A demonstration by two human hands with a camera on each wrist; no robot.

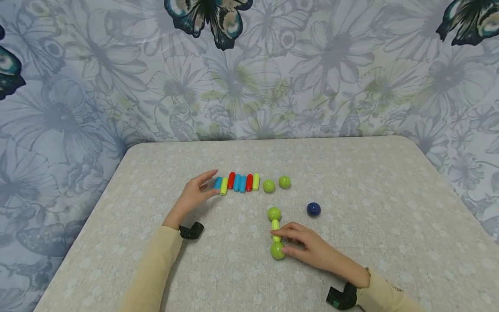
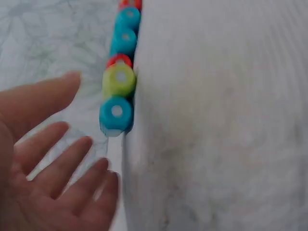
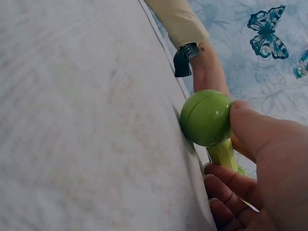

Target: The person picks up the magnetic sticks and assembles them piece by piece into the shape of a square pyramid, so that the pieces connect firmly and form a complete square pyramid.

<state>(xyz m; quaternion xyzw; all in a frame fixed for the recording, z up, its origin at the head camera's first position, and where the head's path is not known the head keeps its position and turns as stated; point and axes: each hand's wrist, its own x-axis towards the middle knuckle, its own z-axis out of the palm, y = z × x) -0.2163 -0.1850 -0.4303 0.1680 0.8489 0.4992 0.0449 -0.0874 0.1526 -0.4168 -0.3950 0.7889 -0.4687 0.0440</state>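
A row of short magnetic-toy rods, blue, yellow-green and red, lies on the table; a blue rod (image 1: pixel 218 183) is at its left end. My left hand (image 1: pixel 196 188) is beside that end, thumb and fingers spread; in the left wrist view a gap separates them from the blue rod (image 2: pixel 116 115). My right hand (image 1: pixel 308 247) holds a dumbbell-shaped piece: a yellow-green rod (image 1: pixel 276 229) between a far green ball (image 1: pixel 274 213) and a near green ball (image 1: pixel 277 250). The right thumb (image 3: pixel 250 125) presses the near ball (image 3: pixel 207 118), and the fingers bend about the rod (image 3: pixel 224 155).
Two loose green balls, one (image 1: pixel 269 186) nearer the row and one (image 1: pixel 285 182) farther right, lie beyond the dumbbell piece. A dark blue ball (image 1: pixel 313 209) sits to its right. Patterned fabric (image 1: pixel 249 86) hangs behind the cloth-covered table (image 1: pixel 390 195).
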